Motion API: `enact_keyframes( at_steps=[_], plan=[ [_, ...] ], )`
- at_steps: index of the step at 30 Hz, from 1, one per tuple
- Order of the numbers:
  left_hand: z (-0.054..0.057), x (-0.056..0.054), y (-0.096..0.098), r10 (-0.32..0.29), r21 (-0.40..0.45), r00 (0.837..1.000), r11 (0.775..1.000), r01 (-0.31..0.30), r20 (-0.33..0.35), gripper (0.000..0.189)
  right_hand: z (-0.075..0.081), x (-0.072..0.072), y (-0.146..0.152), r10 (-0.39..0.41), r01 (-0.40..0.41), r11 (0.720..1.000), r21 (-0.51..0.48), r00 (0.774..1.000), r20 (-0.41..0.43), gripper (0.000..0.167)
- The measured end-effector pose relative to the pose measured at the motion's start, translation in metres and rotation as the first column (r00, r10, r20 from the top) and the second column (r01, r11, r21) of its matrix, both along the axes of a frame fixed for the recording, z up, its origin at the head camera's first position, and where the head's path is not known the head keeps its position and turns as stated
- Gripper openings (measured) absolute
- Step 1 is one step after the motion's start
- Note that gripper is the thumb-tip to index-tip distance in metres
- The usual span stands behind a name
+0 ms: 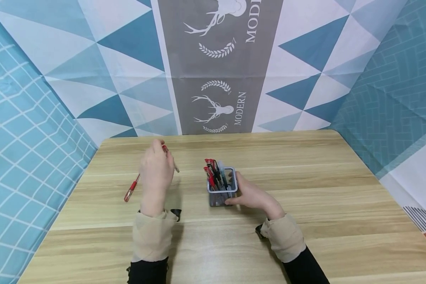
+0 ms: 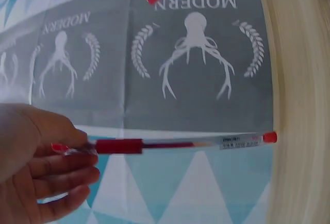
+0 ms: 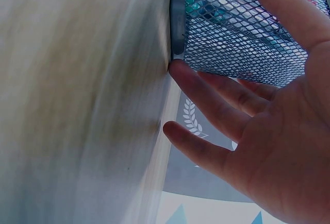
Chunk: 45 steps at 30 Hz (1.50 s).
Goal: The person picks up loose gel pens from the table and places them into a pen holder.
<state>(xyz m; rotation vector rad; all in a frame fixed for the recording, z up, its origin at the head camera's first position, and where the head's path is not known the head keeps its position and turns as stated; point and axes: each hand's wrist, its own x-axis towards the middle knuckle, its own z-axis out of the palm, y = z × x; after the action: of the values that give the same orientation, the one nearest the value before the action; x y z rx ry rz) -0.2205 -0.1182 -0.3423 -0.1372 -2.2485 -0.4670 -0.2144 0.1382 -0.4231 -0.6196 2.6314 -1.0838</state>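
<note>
A clear-barrelled pen with a red grip and red end [image 2: 119, 147] is pinched between the thumb and fingers of my left hand [image 1: 155, 169], raised over the left part of the table. In the left wrist view the other fingers curl loosely below it. My right hand [image 1: 253, 194] holds a metal mesh pen holder [image 1: 218, 200] at its right side, thumb in front and fingers behind. The holder stands upright on the table with several red, black and pale pens [image 1: 213, 177] leaning in it. Another red pen [image 1: 130, 191] lies on the table left of my left hand, partly hidden by it.
The light wooden table [image 1: 326, 205] reaches back to a wall cloth [image 1: 220, 67] with grey, blue and white patterns. Blue patterned cloth [image 1: 28, 130] hangs along the left side, and more hangs on the right.
</note>
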Motion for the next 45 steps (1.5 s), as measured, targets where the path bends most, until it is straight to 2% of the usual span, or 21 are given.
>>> enact_keyframes(
  at_steps=[7, 10, 13, 15, 17, 22, 25, 30, 32, 34, 36, 38, 42, 45],
  plan=[
    [0.004, 0.004, 0.012, -0.098, -0.073, 0.987, 0.993, 0.09, -0.128, 0.018, -0.001, -0.001, 0.0, -0.002, 0.002, 1.0, 0.002, 1.0, -0.002, 0.094],
    [0.007, 0.006, 0.015, -0.158, -0.054, 0.973, 0.987, 0.151, -0.168, 0.019, -0.002, -0.001, 0.0, 0.0, 0.0, 1.0, 0.002, 1.0, -0.004, 0.093],
    [0.011, 0.011, 0.02, -0.223, -0.018, 0.951, 0.974, 0.224, -0.216, 0.022, -0.001, -0.001, 0.0, -0.002, 0.002, 1.0, 0.003, 1.0, -0.005, 0.093],
    [0.013, 0.014, 0.023, -0.269, 0.0, 0.927, 0.96, 0.279, -0.262, 0.023, -0.001, -0.001, 0.0, -0.003, 0.003, 1.0, 0.001, 1.0, -0.003, 0.093],
    [0.015, 0.016, 0.026, -0.312, 0.005, 0.895, 0.944, 0.331, -0.319, 0.022, 0.0, -0.001, 0.0, -0.005, 0.005, 1.0, 0.0, 1.0, 0.0, 0.093],
    [0.016, 0.018, 0.032, -0.408, -0.066, 0.787, 0.901, 0.428, -0.463, 0.018, 0.0, -0.001, -0.001, -0.005, 0.005, 1.0, -0.001, 1.0, 0.007, 0.093],
    [0.016, 0.018, 0.037, -0.468, -0.128, 0.73, 0.872, 0.472, -0.498, 0.018, 0.0, -0.001, 0.0, -0.002, 0.002, 1.0, -0.001, 1.0, 0.006, 0.093],
    [0.015, 0.018, 0.046, -0.555, -0.19, 0.665, 0.819, 0.541, -0.499, 0.016, -0.001, -0.002, 0.0, 0.017, -0.017, 1.0, -0.019, 1.0, -0.008, 0.091],
    [0.014, 0.018, 0.049, -0.585, -0.191, 0.65, 0.796, 0.575, -0.484, 0.015, -0.001, -0.002, 0.0, 0.025, -0.026, 0.999, -0.028, 1.0, -0.013, 0.09],
    [0.013, 0.017, 0.052, -0.611, -0.181, 0.651, 0.776, 0.604, -0.45, 0.015, -0.001, -0.002, 0.001, 0.032, -0.032, 0.999, -0.037, 0.999, -0.014, 0.09],
    [0.011, 0.016, 0.054, -0.629, -0.166, 0.667, 0.765, 0.622, -0.399, 0.017, -0.001, -0.002, 0.001, 0.034, -0.034, 0.999, -0.042, 0.999, -0.01, 0.089],
    [0.009, 0.016, 0.055, -0.641, -0.147, 0.69, 0.759, 0.634, -0.336, 0.021, -0.001, -0.002, 0.0, 0.037, -0.037, 0.998, -0.051, 0.999, -0.003, 0.089],
    [0.005, 0.014, 0.056, -0.643, -0.116, 0.736, 0.764, 0.635, -0.21, 0.029, -0.001, -0.002, 0.0, 0.038, -0.037, 0.997, -0.061, 0.999, 0.009, 0.089],
    [0.001, 0.012, 0.058, -0.625, -0.103, 0.773, 0.781, 0.616, -0.113, 0.029, -0.001, -0.002, 0.001, 0.03, -0.029, 0.998, -0.059, 0.999, 0.013, 0.091]
  ],
)
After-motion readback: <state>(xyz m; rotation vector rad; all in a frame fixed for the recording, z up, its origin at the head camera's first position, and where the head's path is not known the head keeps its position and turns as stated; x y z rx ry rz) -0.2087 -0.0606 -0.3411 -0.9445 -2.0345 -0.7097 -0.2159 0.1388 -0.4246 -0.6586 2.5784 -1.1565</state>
